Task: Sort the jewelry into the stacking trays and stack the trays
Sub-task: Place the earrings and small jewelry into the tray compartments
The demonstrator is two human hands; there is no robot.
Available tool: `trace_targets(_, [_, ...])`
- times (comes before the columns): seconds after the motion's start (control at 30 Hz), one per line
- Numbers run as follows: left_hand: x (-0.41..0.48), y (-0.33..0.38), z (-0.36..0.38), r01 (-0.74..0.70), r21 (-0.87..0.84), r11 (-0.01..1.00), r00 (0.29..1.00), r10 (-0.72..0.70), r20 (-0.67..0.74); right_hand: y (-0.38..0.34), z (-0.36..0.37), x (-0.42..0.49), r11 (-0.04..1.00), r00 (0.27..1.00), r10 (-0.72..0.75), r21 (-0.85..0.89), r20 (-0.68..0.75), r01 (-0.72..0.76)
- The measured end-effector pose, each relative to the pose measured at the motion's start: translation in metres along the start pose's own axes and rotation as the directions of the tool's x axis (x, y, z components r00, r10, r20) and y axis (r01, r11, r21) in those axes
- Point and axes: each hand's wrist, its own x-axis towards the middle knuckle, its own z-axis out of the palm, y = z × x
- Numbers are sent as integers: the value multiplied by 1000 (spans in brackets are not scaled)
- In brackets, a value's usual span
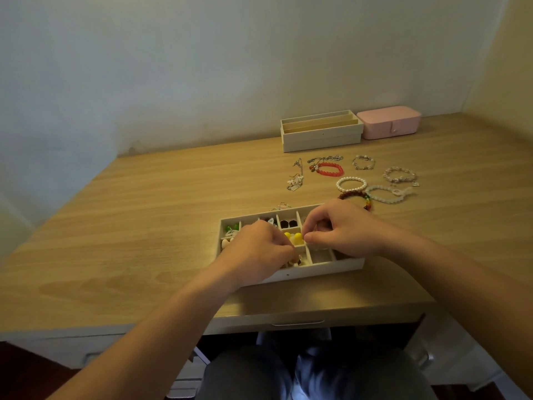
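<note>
A white compartment tray (326,265) lies near the table's front edge, holding green, dark and yellow earrings (294,237) in separate cells. Both hands hover over it. My left hand (256,249) has its fingers curled down into a front cell, pinching a small piece that I cannot make out. My right hand (343,229) pinches something tiny between thumb and forefinger beside the yellow pair. Behind the tray lie loose bracelets: a red one (331,169), a pearl one (351,184), a dark red beaded one (356,196) and others. Two stacked trays (321,135) stand at the back.
A pink jewelry box (389,121) sits beside the stacked trays against the wall. Silver chains and earrings (297,176) lie left of the bracelets, and a small silver piece (281,206) rests just behind the tray. The wooden table (144,212) ends in a drawer front below my wrists.
</note>
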Motion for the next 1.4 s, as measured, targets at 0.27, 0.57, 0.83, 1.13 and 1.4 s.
trace_targets(0.27, [1, -4, -4, 7, -35, 999, 998, -9, -65, -2, 0, -1, 1000, 1000, 6, 11, 10, -6])
trace_targets(0.57, [3, -5, 0, -15, 40, 999, 997, 18, -77, -4, 1, 0, 1000, 1000, 15, -11, 25, -15])
trace_targets(0.83, [6, 4, 2, -14, 326, 945, 994, 48, -96, -4, 0, -3, 1000, 1000, 21, -10, 16, -21])
trace_targets(1.13, [8, 18, 4, -29, 568, 823, 995, 80, -65, -4, 1, -3, 1000, 1000, 24, -20, 9, -24])
trace_targets(1.4, [12, 30, -2, -54, 603, 796, 998, 54, 19, -6, -1, -4, 999, 1000, 27, -23, 7, -27])
